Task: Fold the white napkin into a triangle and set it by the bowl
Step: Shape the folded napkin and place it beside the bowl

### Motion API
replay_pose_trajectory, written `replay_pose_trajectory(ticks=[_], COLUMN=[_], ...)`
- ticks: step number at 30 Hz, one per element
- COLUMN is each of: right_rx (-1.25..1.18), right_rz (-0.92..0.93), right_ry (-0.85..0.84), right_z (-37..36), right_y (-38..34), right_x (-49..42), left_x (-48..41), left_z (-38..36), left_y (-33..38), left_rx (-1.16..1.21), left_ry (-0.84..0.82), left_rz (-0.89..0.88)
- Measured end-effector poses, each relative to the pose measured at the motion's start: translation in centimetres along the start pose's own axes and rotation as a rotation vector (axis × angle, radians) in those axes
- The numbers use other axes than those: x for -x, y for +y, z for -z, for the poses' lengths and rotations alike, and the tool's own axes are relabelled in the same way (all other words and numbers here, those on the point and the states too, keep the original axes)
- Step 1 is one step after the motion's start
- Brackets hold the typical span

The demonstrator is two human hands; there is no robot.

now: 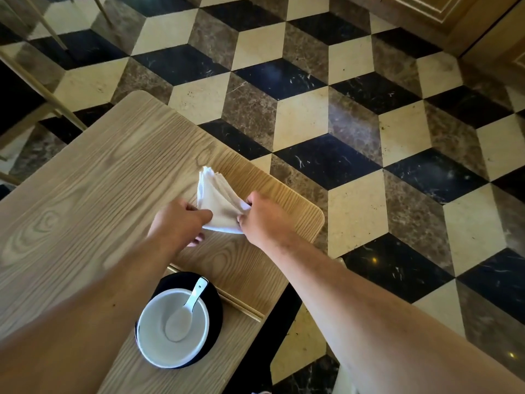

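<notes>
Both hands, left hand (181, 220) and right hand (262, 217), pinch the folded white napkin (218, 203) mid-frame on the desk (85, 180), seemingly near its edge. A slip could undo the layers; the bowl (173, 328) waits below.

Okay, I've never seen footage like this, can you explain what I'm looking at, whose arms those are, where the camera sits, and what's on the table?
There is one picture, taken by a wide-angle camera worn on a person's head, looking down, so the two bare arms are the wearer's own. The left hand and right hand both grip a white napkin, already folded to roughly a triangle, over a wooden table. Nearer the person sits a white bowl on a black plate, with a white spoon resting inside the bowl. Below is a tiled floor.
</notes>
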State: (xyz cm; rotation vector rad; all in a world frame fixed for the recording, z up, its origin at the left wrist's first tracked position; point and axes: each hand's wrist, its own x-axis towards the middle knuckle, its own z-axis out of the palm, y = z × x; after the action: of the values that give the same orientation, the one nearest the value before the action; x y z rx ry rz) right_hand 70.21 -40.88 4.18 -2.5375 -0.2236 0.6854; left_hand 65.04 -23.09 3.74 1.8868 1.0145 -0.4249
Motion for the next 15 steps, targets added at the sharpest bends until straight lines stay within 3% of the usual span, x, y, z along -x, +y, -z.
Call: replay_pose_trajectory(ticks=[3,6,9,10,12,15], right_rx=[0.092,0.198,0.251,0.250,0.263,0.299], right_rz=[0.139,0.258,0.335,0.370,0.405,0.345], right_ry=[0.114,0.194,0.193,0.158,0.102,0.053], right_z=[-0.3,-0.6,-1.1,-1.3,-2.1,-3.4], right_y=[1.1,1.9,1.7,1.3,0.9,1.3], right_x=[0.2,0.6,1.1,1.1,0.9,0.2], left_x=[0.6,1.5,1.8,1.7,0.4,-1.6], left_z=[0.3,0.3,-0.4,-0.9,-1.9,-2.8], left_y=[0.2,0.5,0.4,0.5,0.4,0.2], left_rx=[-0.309,-0.616,-0.696,-0.696,-0.733,-0.851], left_ry=[-0.107,0.041,0.329,0.344,0.221,0.067], left_rz=[-0.035,-0.155,-0.607,-0.779,-0.963,-0.975])
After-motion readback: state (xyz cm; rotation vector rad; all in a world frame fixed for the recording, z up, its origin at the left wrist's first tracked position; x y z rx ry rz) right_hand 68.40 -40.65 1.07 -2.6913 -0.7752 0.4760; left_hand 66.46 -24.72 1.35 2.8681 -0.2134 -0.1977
